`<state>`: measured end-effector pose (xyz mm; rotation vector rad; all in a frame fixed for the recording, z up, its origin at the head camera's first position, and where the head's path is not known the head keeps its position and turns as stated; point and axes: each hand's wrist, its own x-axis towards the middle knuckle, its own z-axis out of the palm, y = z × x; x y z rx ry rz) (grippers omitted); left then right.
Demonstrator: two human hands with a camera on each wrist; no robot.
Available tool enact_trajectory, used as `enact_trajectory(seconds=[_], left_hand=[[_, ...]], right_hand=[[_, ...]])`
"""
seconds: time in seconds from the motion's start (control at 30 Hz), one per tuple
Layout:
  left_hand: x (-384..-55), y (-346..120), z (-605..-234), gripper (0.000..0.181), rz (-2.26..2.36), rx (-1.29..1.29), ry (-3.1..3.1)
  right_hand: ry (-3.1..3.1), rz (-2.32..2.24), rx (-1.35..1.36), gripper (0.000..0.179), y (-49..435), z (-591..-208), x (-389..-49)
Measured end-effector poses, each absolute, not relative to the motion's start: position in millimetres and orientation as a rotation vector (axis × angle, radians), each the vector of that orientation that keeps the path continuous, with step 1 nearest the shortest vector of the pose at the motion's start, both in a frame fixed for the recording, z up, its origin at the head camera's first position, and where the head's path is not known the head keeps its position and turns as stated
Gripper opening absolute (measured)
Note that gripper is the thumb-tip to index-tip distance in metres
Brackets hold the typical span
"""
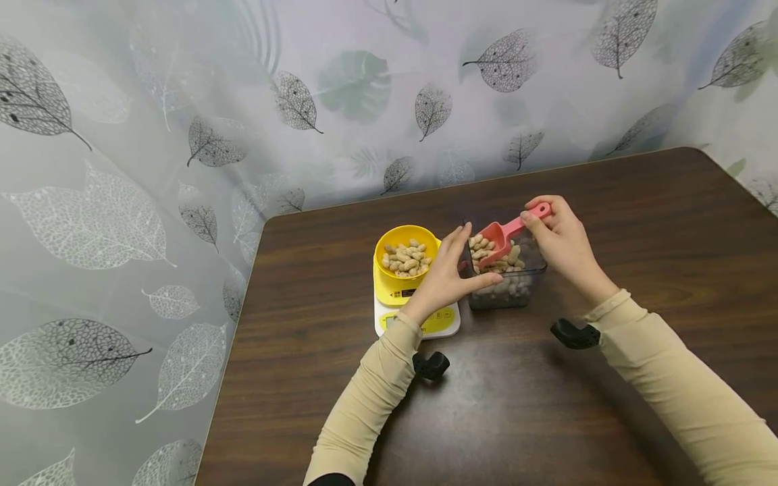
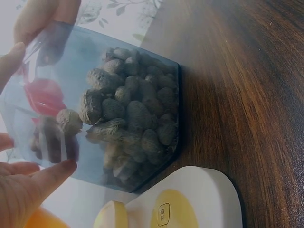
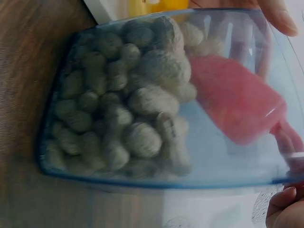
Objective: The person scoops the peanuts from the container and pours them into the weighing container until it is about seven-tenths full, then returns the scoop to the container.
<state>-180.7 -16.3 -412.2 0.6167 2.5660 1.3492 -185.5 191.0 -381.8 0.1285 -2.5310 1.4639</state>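
A pink scoop [image 1: 500,244] dips into a clear grey plastic container [image 1: 498,300] of unshelled peanuts [image 2: 137,114], its handle slanting up to the right. My right hand [image 1: 564,239] pinches that handle between thumb and fingers above the container's right side. Through the wall, the right wrist view shows the scoop's bowl [image 3: 237,97] beside the heaped peanuts. My left hand [image 1: 444,273] spreads at the container's left side, fingers fairly straight against the wall and thumb extended across the near rim. Part of the container's left edge is hidden behind this hand.
Left of the container stands a white and yellow kitchen scale [image 1: 450,327], partly covered by my left forearm. On it sits a yellow bowl [image 1: 392,237] with peanuts. The dark wooden table [image 1: 292,378] meets a leaf-patterned wall covering [image 1: 358,148] at the back and left.
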Motion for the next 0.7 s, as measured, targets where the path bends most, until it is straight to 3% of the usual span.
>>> enact_trajectory(seconds=[0.33, 0.7], left_hand=[[-181.9, -16.4, -411.3, 0.095, 1.316, 0.600, 2.590], [-182.2, -15.9, -414.2, 0.096, 1.362, 0.596, 2.565]], right_hand=[[-2.348, 1.789, 0.045, 0.011, 203.4, -395.3, -176.1], [-1.795, 2.291, 0.074, 0.010, 205.1, -400.6, -170.2]])
